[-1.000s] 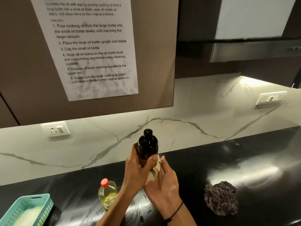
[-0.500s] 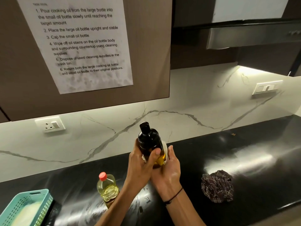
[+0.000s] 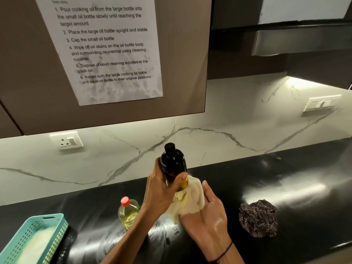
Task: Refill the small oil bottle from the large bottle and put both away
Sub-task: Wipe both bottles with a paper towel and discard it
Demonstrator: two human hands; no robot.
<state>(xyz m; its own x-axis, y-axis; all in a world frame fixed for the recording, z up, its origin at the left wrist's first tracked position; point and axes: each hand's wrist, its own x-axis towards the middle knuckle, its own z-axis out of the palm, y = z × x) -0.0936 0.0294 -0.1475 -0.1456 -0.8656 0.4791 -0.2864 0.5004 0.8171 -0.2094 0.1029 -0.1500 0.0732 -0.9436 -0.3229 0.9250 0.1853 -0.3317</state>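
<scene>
The small oil bottle (image 3: 173, 162) is dark with a black cap and is held upright above the black counter. My left hand (image 3: 162, 191) grips its body from the left, thumb across the front. My right hand (image 3: 211, 212) holds a pale, oil-stained tissue (image 3: 192, 199) against the bottle's lower right side and base. The large bottle (image 3: 129, 212), clear plastic with yellow oil and a red cap, stands upright on the counter to the left, partly behind my left forearm.
A teal plastic basket (image 3: 47, 223) with white tissues sits at the front left. A crumpled dark checked cloth (image 3: 259, 218) lies on the black counter (image 3: 304, 178) to the right. The marble backsplash carries a socket (image 3: 66, 141) and a switch plate (image 3: 322, 103). A wall cupboard with an instruction sheet hangs above.
The tissue has slid from behind the small bottle down to its lower right side and base, showing more of it. My right hand has dropped lower. The large bottle has not moved.
</scene>
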